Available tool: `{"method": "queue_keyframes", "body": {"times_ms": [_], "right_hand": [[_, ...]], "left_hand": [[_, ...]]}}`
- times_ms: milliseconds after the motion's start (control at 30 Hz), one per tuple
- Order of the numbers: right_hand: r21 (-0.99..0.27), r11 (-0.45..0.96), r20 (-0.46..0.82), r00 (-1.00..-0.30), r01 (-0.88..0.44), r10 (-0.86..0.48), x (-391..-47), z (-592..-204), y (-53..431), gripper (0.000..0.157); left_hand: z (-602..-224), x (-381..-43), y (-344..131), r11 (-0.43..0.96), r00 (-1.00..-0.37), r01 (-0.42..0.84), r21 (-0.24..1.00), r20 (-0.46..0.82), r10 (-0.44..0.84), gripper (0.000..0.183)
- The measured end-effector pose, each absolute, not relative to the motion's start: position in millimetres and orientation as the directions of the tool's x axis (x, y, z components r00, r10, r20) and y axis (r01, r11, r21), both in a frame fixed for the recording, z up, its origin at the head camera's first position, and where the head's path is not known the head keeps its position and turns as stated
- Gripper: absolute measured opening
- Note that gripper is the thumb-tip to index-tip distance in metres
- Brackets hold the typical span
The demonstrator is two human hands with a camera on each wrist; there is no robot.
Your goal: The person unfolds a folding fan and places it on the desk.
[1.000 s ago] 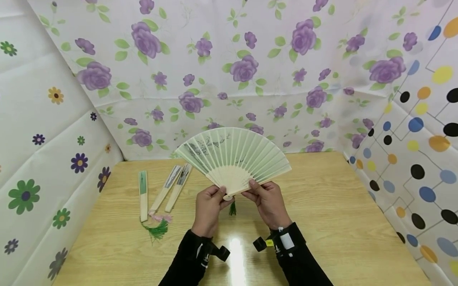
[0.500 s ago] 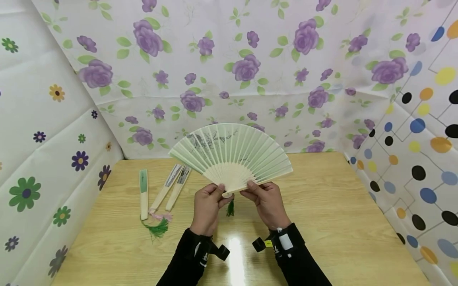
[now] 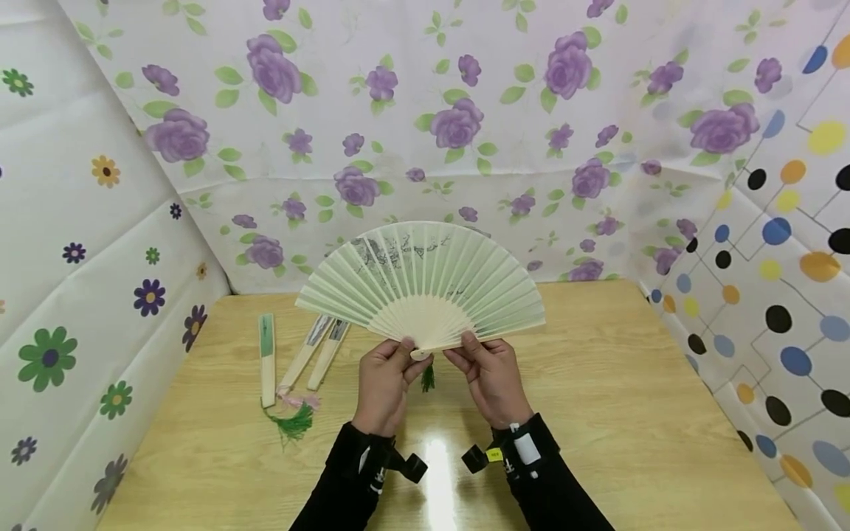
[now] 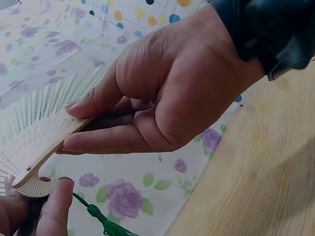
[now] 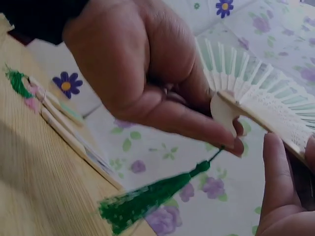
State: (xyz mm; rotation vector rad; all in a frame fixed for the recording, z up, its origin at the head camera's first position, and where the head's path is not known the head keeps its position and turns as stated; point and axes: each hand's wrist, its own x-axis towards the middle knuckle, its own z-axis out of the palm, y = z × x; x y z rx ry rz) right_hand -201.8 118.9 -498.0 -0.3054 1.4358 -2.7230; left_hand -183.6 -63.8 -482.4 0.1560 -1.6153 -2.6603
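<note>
A pale green folding fan (image 3: 421,273) with a dark ink drawing is spread wide above the table. My left hand (image 3: 383,387) pinches it by the pivot end at the bottom, thumb on the near side. With thumb and fingers, my right hand (image 3: 490,380) grips the lower right guard stick. The right wrist view shows the left hand's fingers at the rounded pivot end, from which a dark green tassel (image 5: 152,199) hangs. Pierced pale ribs (image 4: 42,135) fan out beyond the right hand's thumb in the left wrist view.
Three folded fans lie on the table at the left: one with a green top (image 3: 267,361) and two with grey prints, a middle fan (image 3: 302,361) and a right fan (image 3: 325,361). A green tassel (image 3: 292,424) and pink tassel (image 3: 307,403) lie below. Patterned cloth (image 3: 412,110) encloses the wooden table (image 3: 631,413).
The fan has spread wider, its left edge swinging out left and down over the tops of the folded fans. The pivot end has risen slightly. Both hands keep their grip.
</note>
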Motion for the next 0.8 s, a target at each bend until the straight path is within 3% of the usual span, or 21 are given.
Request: {"method": "queue_keyframes", "body": {"times_ms": [233, 567, 800], "right_hand": [[-0.827, -0.563, 0.165, -0.963, -0.018, -0.212, -206, -498, 131, 0.026], [-0.638, -0.769, 0.026, -0.998, 0.028, -0.059, -196, -502, 105, 0.028], [-0.674, -0.739, -0.009, -1.000, 0.011, -0.007, -198, -499, 119, 0.030]], "left_hand": [[-481, -181, -63, -0.453, -0.996, -0.029, 0.891, -0.063, -0.060, 0.023], [-479, -185, -36, -0.617, -0.973, 0.056, 0.785, -0.095, -0.209, 0.026], [-482, -189, -24, -0.651, -0.985, 0.001, 0.759, -0.112, -0.132, 0.029]]}}
